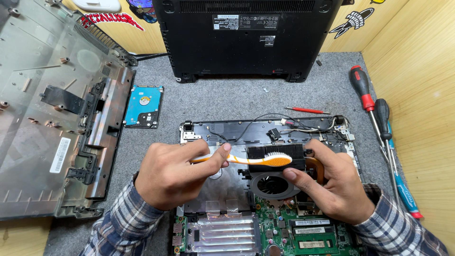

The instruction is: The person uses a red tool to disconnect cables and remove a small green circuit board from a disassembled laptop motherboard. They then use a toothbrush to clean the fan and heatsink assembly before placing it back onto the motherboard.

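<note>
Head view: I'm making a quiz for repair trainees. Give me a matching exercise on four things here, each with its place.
1. toothbrush
2. hard drive
3. screwdrivers
4. fan

a. on the mat, left of the open laptop
b. under the right hand's thumb
c. along the right wooden wall
d. in the left hand, bristles on the black fins

Pairs: 1-d, 2-a, 3-c, 4-b

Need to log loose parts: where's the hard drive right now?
In the head view the hard drive lies flat on the grey mat, left of centre, between the removed laptop bottom cover and the opened laptop chassis, apart from both hands.
</note>
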